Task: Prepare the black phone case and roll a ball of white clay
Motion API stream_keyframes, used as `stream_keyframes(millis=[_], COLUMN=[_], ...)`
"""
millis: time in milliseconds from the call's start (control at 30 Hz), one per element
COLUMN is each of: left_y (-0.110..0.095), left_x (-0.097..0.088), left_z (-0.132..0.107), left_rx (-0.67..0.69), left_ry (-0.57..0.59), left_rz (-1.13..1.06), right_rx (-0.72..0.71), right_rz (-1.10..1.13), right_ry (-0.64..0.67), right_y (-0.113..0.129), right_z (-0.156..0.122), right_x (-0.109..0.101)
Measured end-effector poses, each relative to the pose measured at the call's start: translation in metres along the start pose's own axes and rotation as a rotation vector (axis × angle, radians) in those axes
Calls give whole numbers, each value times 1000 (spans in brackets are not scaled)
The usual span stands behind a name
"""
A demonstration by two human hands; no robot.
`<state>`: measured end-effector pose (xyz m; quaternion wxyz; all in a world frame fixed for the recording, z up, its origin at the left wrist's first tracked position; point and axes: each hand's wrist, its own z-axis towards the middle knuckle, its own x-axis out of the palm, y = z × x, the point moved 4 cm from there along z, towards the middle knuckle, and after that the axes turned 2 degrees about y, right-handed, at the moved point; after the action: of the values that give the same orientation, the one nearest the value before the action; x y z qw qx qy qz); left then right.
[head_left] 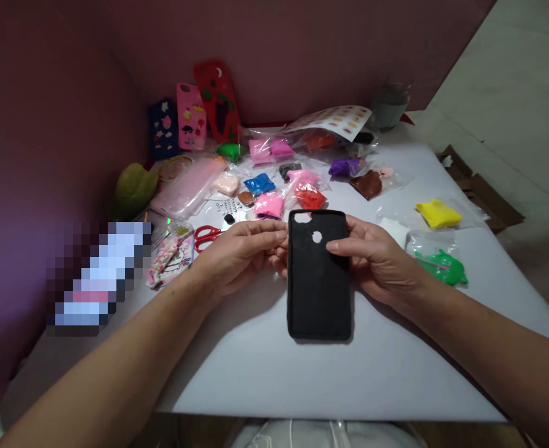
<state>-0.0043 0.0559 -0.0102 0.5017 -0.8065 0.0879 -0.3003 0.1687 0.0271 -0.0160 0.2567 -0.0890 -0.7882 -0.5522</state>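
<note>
In the head view, the black phone case (319, 286) is near the middle of the white table (237, 373), its back facing the wearer, its camera opening at the far left corner. The right hand (380, 258) grips the case's right edge, thumb laid over the back and the other fingers behind. The left hand (244, 252) is at the opposite edge with bent fingers, thumb close to the fingertips; whether they pinch the rim or are just beside it I cannot tell in this dim light.

As for progress, the black back looks complete: one even, plain surface reaching the rim, with both openings clear. No raised figures show on it, unlike the blue case (163, 129), the pink case (193, 118) and the red case (216, 102) leaning upright at the far left, which all carry ornaments. By that measure, the base seems done and any decoration unstarted.

Plenty of material remains in bags: the blue packet (259, 183) and purple packet (344, 167) on the far side, the yellow packet (437, 214) and green packet (442, 267) at the right. The red scissors (205, 238) lie just beyond the left wrist, and a clear case (188, 186) lies farther left, bare of figures.
</note>
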Motion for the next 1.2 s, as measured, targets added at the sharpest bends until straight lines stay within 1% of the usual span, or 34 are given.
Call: stream_keyframes(millis=[33,67,133,167,233,300,333,367,400,467,533,700,833,967,1067,1133,1200], left_y=[0,0,-4,-9,-19,-28,-32,-34,-34,-31,-26,-13,-11,-18,-22,-23,-23], left_x=[0,-1,-5,-8,-12,-15,-17,-18,-20,-24,-27,-27,-29,-34,-34,-33,-33], left_z=[0,0,-1,-3,-7,-12,-13,-14,-14,-10,-5,2,1,-2,-5,-6,-7], left_rx=[-22,-31,-6,32,150,277,335,370,376,326,265,208,176,129,113,130,177], left_ry=[-1,-32,-160,-250,-418,-524,-560,-578,-581,-568,-549,-526,-524,-567,-591,-601,-605], left_rz=[37,91,280,405,666,880,974,1093,1227,1476,1633,1772,1852,1900,1914,1902,1868], right_rx=[12,23,33,38,50,57,58,58,57,50,14,-135,-176,-187,-215,-226,-233], right_rz=[-7,-21,-63,-83,-112,-150,-182,-223,-272,-381,-493,-702,-850,-898,-926,-932,-939], right_ry=[-7,-16,-29,-26,-9,3,1,-1,-2,-10,-36,-117,-169,-198,-189,-179,-174], right_y=[0,-1,-2,-3,-4,-3,-3,-2,0,2,4,7,7,9,11,12,13], right_z=[0,0,0,1,1,1,1,0,-1,-2,-3,-1,1,0,1,1,1], right_x=[0,-1,-3,-4,-4,-3,-3,-2,-1,0,0,-2,-4,-6,-6,-6,-5])
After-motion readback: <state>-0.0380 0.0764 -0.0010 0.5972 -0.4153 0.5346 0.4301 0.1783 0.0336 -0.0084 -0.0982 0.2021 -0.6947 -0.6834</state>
